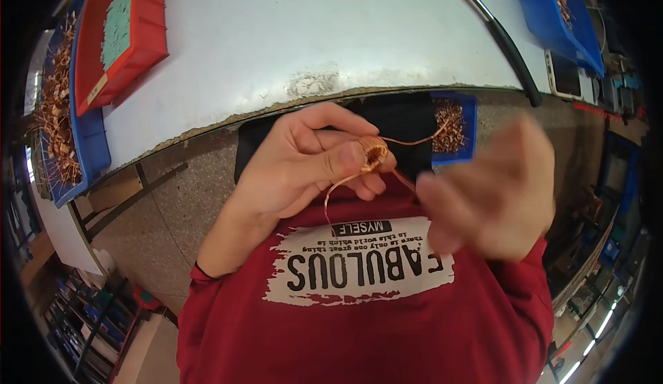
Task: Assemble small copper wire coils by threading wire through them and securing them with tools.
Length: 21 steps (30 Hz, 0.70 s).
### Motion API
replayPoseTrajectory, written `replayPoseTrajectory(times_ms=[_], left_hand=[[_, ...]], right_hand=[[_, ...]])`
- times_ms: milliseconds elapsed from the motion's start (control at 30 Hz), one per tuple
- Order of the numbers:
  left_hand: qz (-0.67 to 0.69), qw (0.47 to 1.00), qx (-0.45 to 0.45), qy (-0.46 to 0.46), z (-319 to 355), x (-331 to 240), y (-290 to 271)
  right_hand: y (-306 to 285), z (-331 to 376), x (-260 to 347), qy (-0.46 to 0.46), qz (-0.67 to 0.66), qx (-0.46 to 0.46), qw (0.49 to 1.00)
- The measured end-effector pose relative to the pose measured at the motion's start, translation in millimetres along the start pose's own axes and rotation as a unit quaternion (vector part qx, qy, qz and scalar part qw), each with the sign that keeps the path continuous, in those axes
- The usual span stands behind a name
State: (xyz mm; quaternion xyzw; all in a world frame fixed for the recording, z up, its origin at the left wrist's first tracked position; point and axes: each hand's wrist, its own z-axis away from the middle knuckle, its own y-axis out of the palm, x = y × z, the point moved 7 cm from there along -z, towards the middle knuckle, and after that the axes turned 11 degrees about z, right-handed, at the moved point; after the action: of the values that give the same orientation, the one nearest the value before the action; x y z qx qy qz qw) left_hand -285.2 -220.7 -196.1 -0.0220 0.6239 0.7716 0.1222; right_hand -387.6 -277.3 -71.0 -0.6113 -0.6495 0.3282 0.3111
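Observation:
Between the thumb and fingers of my left hand (304,166), I hold a small ring-shaped coil of copper wire (375,152) in front of my red top. One loose wire end arcs from the coil out to the right, and another curves down at the lower left. A further length runs toward my right hand (494,190), which is raised to the right of the coil. Motion smears that hand, so I cannot tell how its fingers are placed or whether it touches the wire.
The worn edge of a white table (242,73) lies just beyond my hands. On it stand a red bin (148,39) with green pieces and a black-handled tool (507,45). Blue bins of copper parts sit left (93,135), far right (580,39) and below the table edge (469,118).

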Motion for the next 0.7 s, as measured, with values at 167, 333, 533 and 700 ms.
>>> replayPoseTrajectory(times_ms=[167, 333, 533, 700], left_hand=[[0.014, 0.998, 0.021, -0.058, -2.4, 9.9, 1.2], [0.01, 0.997, -0.008, -0.072, 0.1, 14.1, 2.3], [0.004, 0.997, 0.053, -0.051, 0.2, 11.9, 8.7], [0.029, 0.997, 0.049, 0.042, -0.6, -11.2, 16.8]], right_hand=[[54.9, -15.1, -56.4, 0.208, -0.315, 0.218, 0.9], [107.4, 2.8, -68.5, 0.329, -0.554, 0.302, 0.703], [107.3, 8.6, -69.7, 0.349, -0.505, 0.351, 0.707], [24.4, -20.8, -79.6, 0.21, -0.13, 0.035, 0.968]])
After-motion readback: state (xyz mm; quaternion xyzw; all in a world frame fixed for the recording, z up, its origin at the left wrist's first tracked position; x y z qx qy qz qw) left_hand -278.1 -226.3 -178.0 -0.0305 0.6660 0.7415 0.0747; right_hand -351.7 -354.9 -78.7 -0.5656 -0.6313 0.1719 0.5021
